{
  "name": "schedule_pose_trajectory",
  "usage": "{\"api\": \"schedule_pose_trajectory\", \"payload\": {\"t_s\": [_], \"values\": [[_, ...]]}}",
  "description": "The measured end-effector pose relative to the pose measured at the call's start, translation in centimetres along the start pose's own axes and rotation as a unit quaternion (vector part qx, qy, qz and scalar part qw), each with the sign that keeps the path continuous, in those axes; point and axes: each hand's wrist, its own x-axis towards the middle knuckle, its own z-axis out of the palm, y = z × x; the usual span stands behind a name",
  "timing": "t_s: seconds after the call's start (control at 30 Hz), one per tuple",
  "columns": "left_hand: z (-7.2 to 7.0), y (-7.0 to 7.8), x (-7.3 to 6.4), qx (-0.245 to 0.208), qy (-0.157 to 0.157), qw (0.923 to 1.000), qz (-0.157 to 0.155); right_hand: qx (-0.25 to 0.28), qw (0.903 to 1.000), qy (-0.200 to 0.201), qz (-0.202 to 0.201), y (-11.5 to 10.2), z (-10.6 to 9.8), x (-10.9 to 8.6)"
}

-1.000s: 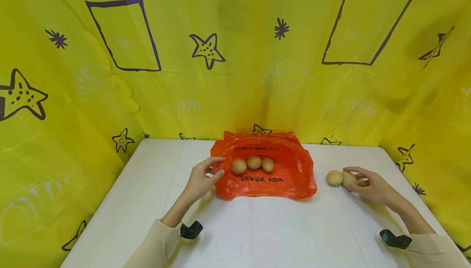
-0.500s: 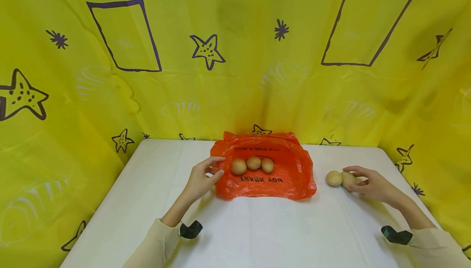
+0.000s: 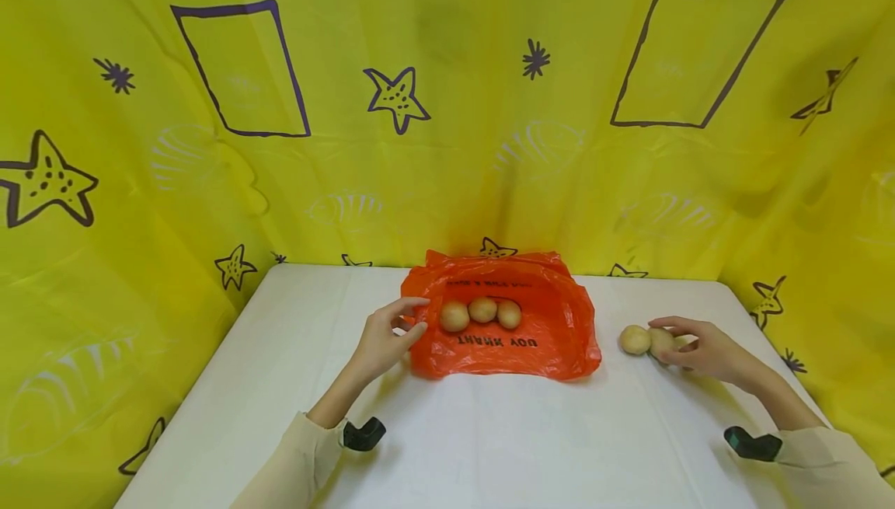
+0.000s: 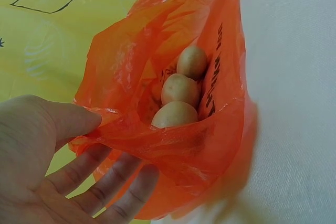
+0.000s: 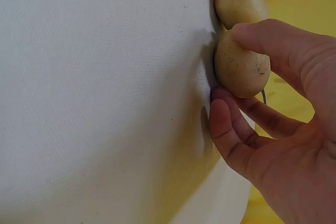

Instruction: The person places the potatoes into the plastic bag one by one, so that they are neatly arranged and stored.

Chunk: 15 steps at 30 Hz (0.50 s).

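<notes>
A red plastic bag with printed lettering lies open on the table, three potatoes resting inside it. At the bag's left edge, my left hand pinches the rim. In the left wrist view its thumb is on the near side and the fingers show through the thin plastic. To the right of the bag, two potatoes sit touching on the table. My right hand grips the nearer potato between thumb and fingers, while the other potato is untouched. The hand partly covers the gripped one.
A white-covered table carries everything. Yellow patterned curtain hangs behind it and along both sides. Black wrist devices sit at both sleeve cuffs.
</notes>
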Motion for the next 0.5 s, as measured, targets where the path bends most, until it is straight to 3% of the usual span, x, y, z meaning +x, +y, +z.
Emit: {"api": "schedule_pose_trajectory", "payload": {"t_s": [0.23, 0.5], "values": [[0.04, -0.13, 0.13, -0.003, -0.003, 1.0, 0.006, -0.02, 0.9997, 0.012, 0.008, -0.01, 0.0, 0.0], [-0.07, -0.09, 0.17, -0.005, -0.003, 1.0, 0.004, -0.037, 0.9984, 0.039, -0.017, -0.52, -0.22, -0.26]]}}
